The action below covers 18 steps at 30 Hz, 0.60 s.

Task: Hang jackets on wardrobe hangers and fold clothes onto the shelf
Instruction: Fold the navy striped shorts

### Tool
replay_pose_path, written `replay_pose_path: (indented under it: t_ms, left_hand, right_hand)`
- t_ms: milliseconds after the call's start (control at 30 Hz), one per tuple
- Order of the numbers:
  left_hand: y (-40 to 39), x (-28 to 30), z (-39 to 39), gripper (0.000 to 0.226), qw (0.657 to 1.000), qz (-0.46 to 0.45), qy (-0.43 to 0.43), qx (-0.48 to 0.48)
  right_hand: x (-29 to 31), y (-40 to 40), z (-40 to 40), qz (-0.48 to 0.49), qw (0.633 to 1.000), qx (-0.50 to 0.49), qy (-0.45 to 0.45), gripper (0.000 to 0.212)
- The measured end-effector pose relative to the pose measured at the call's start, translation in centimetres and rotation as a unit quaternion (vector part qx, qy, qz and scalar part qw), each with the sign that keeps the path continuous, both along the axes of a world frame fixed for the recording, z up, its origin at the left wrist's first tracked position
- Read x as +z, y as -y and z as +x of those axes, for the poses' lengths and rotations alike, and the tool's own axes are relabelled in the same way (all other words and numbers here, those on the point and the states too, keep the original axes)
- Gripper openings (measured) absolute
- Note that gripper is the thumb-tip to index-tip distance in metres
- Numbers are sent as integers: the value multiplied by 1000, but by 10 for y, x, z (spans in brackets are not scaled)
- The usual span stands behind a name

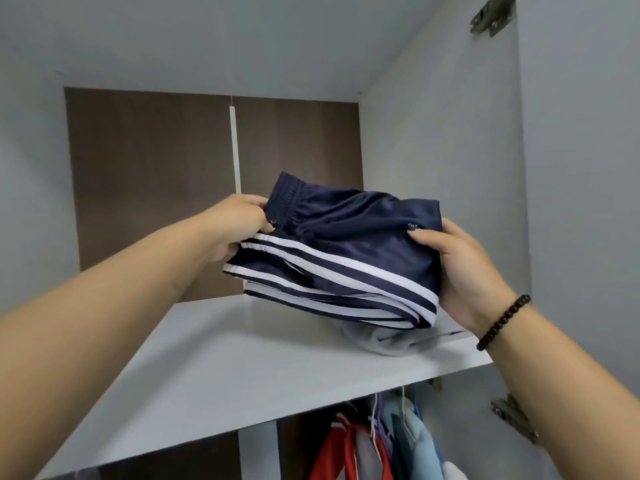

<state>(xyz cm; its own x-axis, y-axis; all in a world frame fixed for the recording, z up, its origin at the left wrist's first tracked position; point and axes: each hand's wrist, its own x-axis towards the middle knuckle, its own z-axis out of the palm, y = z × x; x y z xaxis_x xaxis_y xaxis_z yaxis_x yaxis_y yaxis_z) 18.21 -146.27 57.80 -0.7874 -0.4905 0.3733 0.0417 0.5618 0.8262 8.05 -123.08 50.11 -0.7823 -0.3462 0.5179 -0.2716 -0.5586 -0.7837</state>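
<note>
The head view looks up into an open wardrobe, where both hands hold a folded pair of navy shorts [343,251] with white side stripes above the right part of a pale grey shelf [214,368]. The left hand [239,223] grips the shorts at the elastic waistband end, its fingers curled round the edge of the fabric, thumb on the near side. The right hand [460,275] holds the opposite end, thumb pressed on top of the cloth and the other fingers wrapped underneath, mostly hidden by the fabric. A dark beaded bracelet [504,322] sits on the right wrist. The shorts are tilted, the waistband end raised and the striped edge lower; whether that lower edge touches what lies under it cannot be told. Beneath the shorts, on the shelf near its right front corner, lies a folded light grey garment [381,341], partly covered by them. The back of the compartment is a brown panel [152,188] with a white vertical strip [235,147] down its middle. Below the shelf, clothes hang close together: a red jacket [332,448] with white trim, and just to its right a light blue garment [415,441]. On the right side wall are two metal hinges [493,13], one near the top and one lower down beside the right forearm.
</note>
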Motion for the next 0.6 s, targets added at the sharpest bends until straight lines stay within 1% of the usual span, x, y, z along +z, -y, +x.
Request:
replay_pose_path:
  t_ms: [100,133,167,233,300,333,367,400,433,467,500,533,567,600]
  left_hand:
    - [-6,20,-59,39,995,-92,34,18]
    - [-9,24,-77,36,992,-115,42,19]
    - [-10,27,-94,32,990,-132,44,21]
    - [-13,28,-126,23,988,-147,34,27]
    - [-14,15,-153,21,988,-152,20,24]
    - [-12,3,-166,20,984,-176,27,13]
    - [-12,-12,-177,20,974,-219,57,-1]
    - [-12,-27,-186,24,958,-269,100,-8]
    - [-13,-40,-191,33,939,-316,134,-3]
    - [-15,-49,-193,39,930,-339,143,6]
    - [-18,-55,-192,41,930,-340,139,16]
    - [-22,-58,-189,43,934,-334,126,29]
    - [-25,-60,-185,47,939,-318,124,46]
    - [-30,-60,-180,53,946,-286,139,59]
  right_hand:
    - [-6,0,-15,16,1000,14,-5,25]
    - [-10,-2,-18,22,1000,1,-12,25]
    - [-17,-3,-20,29,999,-28,-23,27]
    - [-32,-5,-26,72,986,-131,-78,31]
    - [-48,-7,-30,138,954,-212,-158,24]
    - [-56,-10,-34,172,936,-238,-193,19]
    - [-61,-15,-37,201,920,-257,-216,14]
    - [-64,-21,-41,226,905,-278,-231,6]
    - [-66,-29,-44,247,893,-292,-237,5]
    - [-68,-37,-47,260,883,-313,-235,15]
    - [-68,-45,-52,261,877,-331,-230,21]
    - [-70,-50,-57,257,866,-360,-233,19]
    - [-72,-52,-61,259,844,-402,-244,11]
    - [-73,-50,-63,266,812,-452,-257,16]
